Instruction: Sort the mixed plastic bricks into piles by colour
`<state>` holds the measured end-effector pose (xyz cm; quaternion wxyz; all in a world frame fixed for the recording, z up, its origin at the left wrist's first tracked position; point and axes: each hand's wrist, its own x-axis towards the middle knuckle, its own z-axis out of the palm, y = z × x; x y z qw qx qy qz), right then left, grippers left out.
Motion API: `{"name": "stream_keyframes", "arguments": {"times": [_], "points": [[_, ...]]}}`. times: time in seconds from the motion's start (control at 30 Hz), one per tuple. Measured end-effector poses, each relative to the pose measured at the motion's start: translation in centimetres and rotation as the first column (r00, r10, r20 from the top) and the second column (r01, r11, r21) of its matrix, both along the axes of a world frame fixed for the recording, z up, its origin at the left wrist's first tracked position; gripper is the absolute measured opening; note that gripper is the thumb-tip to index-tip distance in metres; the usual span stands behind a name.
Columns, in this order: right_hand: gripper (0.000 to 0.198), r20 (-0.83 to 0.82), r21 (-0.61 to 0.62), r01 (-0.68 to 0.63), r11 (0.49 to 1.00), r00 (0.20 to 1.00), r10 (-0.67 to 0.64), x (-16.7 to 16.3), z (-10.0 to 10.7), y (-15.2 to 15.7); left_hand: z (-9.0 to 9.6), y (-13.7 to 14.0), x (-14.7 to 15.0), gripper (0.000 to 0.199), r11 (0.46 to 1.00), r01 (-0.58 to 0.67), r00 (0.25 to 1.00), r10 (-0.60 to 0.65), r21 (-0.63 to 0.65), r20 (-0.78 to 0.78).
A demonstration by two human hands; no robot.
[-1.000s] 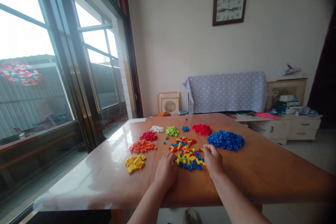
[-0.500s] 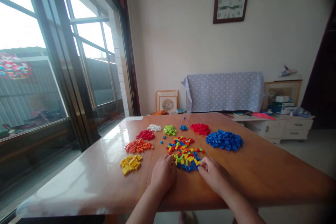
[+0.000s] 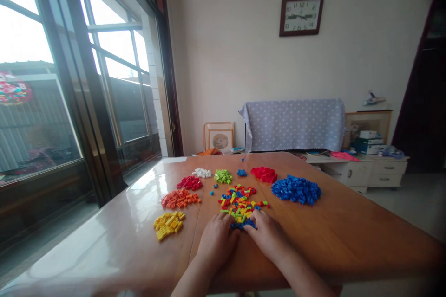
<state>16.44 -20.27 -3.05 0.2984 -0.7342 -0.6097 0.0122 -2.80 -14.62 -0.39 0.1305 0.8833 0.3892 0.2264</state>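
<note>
A mixed pile of small toy bricks (image 3: 240, 204) in red, yellow, green, orange and blue lies in front of me on the table. At its near left side rests my left hand (image 3: 218, 236), with fingers bent together and the thumb toward the pile. My right hand (image 3: 268, 232) is closed in from the right, its curled fingertips against blue bricks (image 3: 238, 226) along the near edge. These blue pieces sit bunched between both hands. Whatever is inside the fingers of either hand is hidden or too small to name.
Sorted brick heaps surround the pile: yellow (image 3: 167, 225), orange (image 3: 180, 198), dark red (image 3: 190, 183), white (image 3: 202, 173), green (image 3: 223, 176), small blue (image 3: 241, 173), red (image 3: 264, 174) and large blue (image 3: 296, 189). Everything lies on a glossy wooden table (image 3: 334, 236) beside glass doors (image 3: 114, 83).
My right hand has moved left, closer to my left hand. Blue bricks at the pile's near edge are now bunched more tightly. The whole view has shifted slightly.
</note>
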Motion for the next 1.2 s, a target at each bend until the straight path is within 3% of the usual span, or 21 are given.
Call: {"name": "stream_keyframes", "arguments": {"times": [0.33,0.57,0.73,0.97,1.2], "points": [[0.014,0.017,-0.023,0.027,0.999,1.0,-0.026,-0.1,1.0,2.6,0.0,0.2,-0.1,0.015,1.0,0.012,1.0,-0.013,0.013,0.02],[0.02,-0.157,0.149,0.106,0.983,0.984,-0.082,4.1,0.3,1.5,-0.3,0.2,0.0,0.016,0.999,0.008,1.0,-0.009,0.05,0.024],[0.018,-0.157,0.079,0.157,0.984,0.977,-0.143,6.1,0.1,0.2,-0.5,0.4,0.1,0.016,0.998,-0.001,1.0,0.0,0.058,0.019],[0.007,-0.009,-0.037,0.118,0.992,0.993,-0.119,5.3,-0.2,-1.1,0.1,0.1,0.1,0.017,0.999,-0.013,1.0,0.014,0.045,-0.026],[0.017,-0.045,0.011,0.04,0.999,0.998,-0.04,4.4,-0.8,-0.5,0.1,0.1,0.1,0.017,0.998,-0.013,1.0,0.014,0.063,-0.016]]}}
